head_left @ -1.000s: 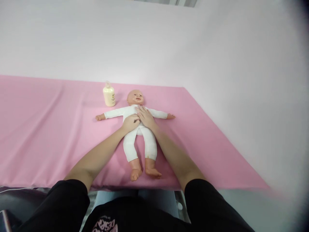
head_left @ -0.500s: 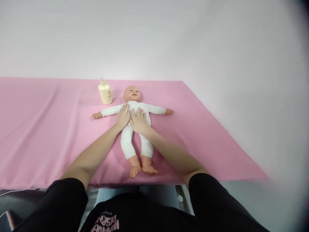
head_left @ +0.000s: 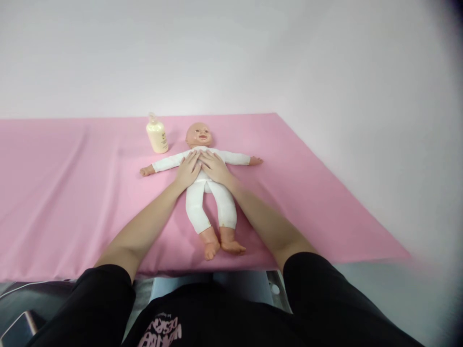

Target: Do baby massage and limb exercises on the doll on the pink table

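A baby doll (head_left: 211, 195) in a white suit lies on its back, head away from me and arms stretched to both sides. My left hand (head_left: 188, 169) rests flat on the left part of its chest, fingers extended. Beside it, my right hand (head_left: 215, 168) lies flat on the right part of the chest, also with fingers stretched out. The fingertips of both hands come close together at the middle of the upper chest. Neither hand grips anything.
A pale yellow pump bottle (head_left: 157, 137) stands left of the doll's head. Pink cloth (head_left: 72, 193) covers the table, whose front edge runs just before my body. A white wall rises behind. At lower left lies a phone-like dark object (head_left: 19, 332).
My right hand has moved up from the doll's lower belly to its chest, level with the left. The doll's legs appear slightly further right.
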A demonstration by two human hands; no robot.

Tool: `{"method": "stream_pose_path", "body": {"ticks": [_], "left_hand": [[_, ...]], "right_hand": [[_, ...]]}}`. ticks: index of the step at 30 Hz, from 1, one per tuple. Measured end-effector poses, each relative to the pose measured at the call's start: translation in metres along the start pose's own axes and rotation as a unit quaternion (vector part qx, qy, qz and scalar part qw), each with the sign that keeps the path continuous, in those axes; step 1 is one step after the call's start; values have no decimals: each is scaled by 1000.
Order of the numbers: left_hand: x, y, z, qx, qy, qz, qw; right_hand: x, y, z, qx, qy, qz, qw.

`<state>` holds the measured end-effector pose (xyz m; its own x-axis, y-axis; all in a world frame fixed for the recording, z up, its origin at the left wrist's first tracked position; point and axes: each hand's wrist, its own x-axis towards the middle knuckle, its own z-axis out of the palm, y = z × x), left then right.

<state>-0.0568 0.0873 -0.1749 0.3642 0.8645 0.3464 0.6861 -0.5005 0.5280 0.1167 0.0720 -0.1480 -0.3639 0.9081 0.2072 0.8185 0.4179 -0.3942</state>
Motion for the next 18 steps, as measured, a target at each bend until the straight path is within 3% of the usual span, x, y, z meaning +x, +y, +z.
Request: {"method": "stream_pose_path", "body": {"ticks": [4, 7, 9, 13, 16, 18], "left_hand": [[1, -2, 0, -6, -7, -11, 1000], [1, -4, 2, -16, 0, -24, 1000], [1, -6, 3, -20, 2, -28, 999], [2, -10, 4, -42, 3, -28, 999], [2, -10, 4, -56, 11, -33, 998], [3, -9, 4, -48, 7, -32, 998]], "right_hand": [[-5, -7, 2, -39, 29, 111, 993], [-15, -27, 9, -82, 40, 187, 978], [-23, -44, 15, -103, 38, 203, 973], [-29, -61, 17, -108, 11, 129, 986], [-20, -42, 6, -63, -39, 18, 997], [-11, -21, -2, -21, -44, -14, 999]]}}
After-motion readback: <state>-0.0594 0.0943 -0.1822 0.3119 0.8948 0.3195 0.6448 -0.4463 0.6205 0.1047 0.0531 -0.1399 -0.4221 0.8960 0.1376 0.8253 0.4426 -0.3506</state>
